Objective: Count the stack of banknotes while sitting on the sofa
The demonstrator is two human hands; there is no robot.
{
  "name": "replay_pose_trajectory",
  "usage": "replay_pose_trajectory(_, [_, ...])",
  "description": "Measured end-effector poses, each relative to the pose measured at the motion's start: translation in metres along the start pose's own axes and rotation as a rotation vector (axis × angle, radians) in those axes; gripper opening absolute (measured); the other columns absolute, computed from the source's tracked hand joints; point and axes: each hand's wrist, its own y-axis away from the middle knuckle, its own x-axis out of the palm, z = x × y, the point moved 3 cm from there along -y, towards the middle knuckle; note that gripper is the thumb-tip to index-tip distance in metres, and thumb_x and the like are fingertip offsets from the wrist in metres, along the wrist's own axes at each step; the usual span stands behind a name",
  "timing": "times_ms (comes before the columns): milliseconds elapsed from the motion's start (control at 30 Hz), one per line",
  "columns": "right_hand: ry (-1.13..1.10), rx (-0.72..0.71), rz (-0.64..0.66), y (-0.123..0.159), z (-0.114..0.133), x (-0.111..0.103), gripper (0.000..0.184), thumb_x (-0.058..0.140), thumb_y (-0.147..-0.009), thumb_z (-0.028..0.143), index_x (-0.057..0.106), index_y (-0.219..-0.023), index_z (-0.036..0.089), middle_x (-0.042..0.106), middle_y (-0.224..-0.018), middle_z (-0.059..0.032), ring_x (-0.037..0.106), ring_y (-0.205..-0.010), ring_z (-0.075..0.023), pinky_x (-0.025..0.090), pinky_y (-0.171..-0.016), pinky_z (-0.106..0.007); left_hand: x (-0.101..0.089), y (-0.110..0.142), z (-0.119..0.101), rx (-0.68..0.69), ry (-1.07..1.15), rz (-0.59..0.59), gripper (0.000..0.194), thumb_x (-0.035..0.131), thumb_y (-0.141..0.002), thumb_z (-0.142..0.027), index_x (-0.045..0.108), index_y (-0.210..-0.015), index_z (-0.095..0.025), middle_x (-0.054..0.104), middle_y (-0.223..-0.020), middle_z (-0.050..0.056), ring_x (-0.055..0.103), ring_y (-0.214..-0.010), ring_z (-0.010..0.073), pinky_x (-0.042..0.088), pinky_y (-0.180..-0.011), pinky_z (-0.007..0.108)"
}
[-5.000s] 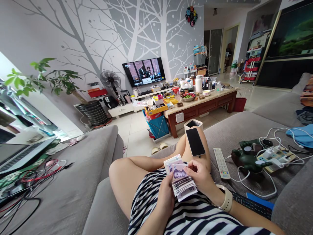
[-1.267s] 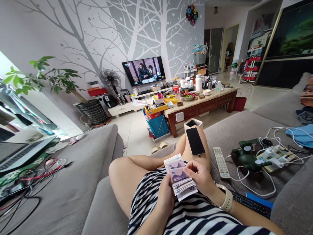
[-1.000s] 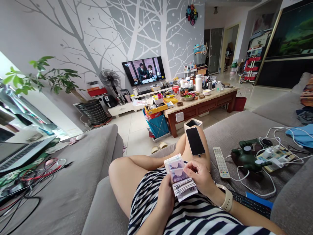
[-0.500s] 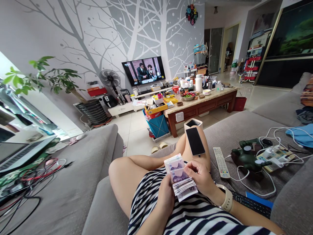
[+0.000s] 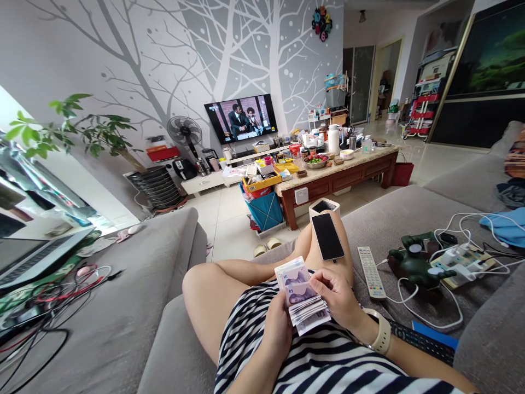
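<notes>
A stack of purple-and-white banknotes, marked with a 5, rests above my lap on the striped cloth. My left hand is closed around the stack's left side, its fingers mostly hidden beneath. On the other side, my right hand pinches the edge of an upper note between thumb and finger. Several notes are folded down over the near end in a fanned bundle. A smartphone with a dark screen lies on my knee, beyond the notes. A pale watch circles my right wrist.
Right of my leg on the grey sofa lie a remote control, a dark green figure, a power strip with white cables and a black keyboard. Tangled cables and a laptop are at left. A cluttered table stands ahead.
Both hands keep their hold on the banknotes. The fanned lower notes have shifted up slightly, and my right fingertips have moved very little.
</notes>
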Motion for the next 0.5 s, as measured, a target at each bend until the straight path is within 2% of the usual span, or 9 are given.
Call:
replay_pose_trajectory(300, [-0.013,-0.012,0.037,0.0009,0.0003,-0.0003,0.028,0.055,-0.087,0.04,0.058,-0.073,0.016,0.047,-0.062,0.0019,0.041,-0.058,-0.0109,0.033,-0.053,-0.022,0.0043,0.003,-0.0058,-0.012,-0.022,-0.019,0.026,0.058,-0.071,-0.033,0.072,-0.074,-0.011,0.072,-0.07,0.007,0.065,-0.072,0.0228,0.049,-0.073,0.031])
replay_pose_trajectory(500, [-0.026,-0.009,0.055,0.0013,0.0017,0.0009,0.028,0.054,-0.088,0.039,0.057,-0.073,0.016,0.046,-0.062,0.0021,0.04,-0.058,-0.0107,0.032,-0.053,-0.022,0.0071,0.0038,-0.0069,-0.032,0.033,0.028,0.028,0.06,-0.072,-0.034,0.073,-0.079,-0.011,0.074,-0.075,0.009,0.067,-0.079,0.0262,0.049,-0.078,0.034])
